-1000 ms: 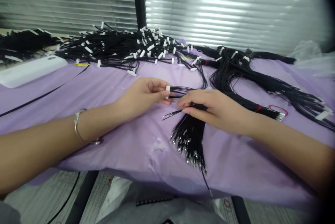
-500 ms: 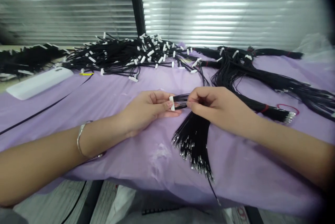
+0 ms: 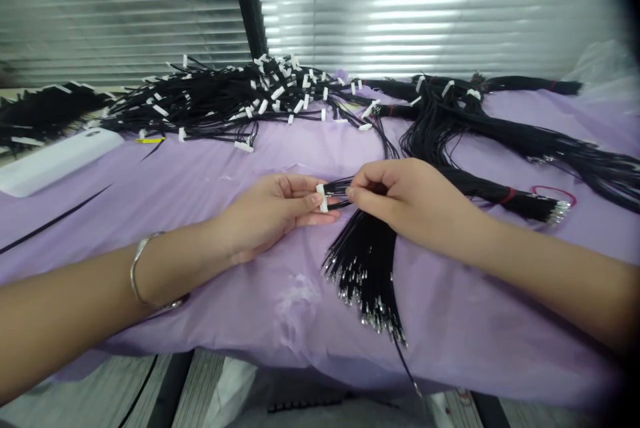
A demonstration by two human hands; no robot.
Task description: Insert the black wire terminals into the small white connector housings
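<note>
The connector [image 3: 323, 199] is white, the wires [image 3: 369, 251] black, the cover [image 3: 235, 315] purple.

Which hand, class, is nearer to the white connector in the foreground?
Left. The left hand holds the white connector; the right hand is apart from it, to its right, at the black wires.

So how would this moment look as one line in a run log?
left hand: pinching white connector | right hand: closed at connector's black wires | nearby: silver-tipped wire bundle | surface: purple sheet
</note>
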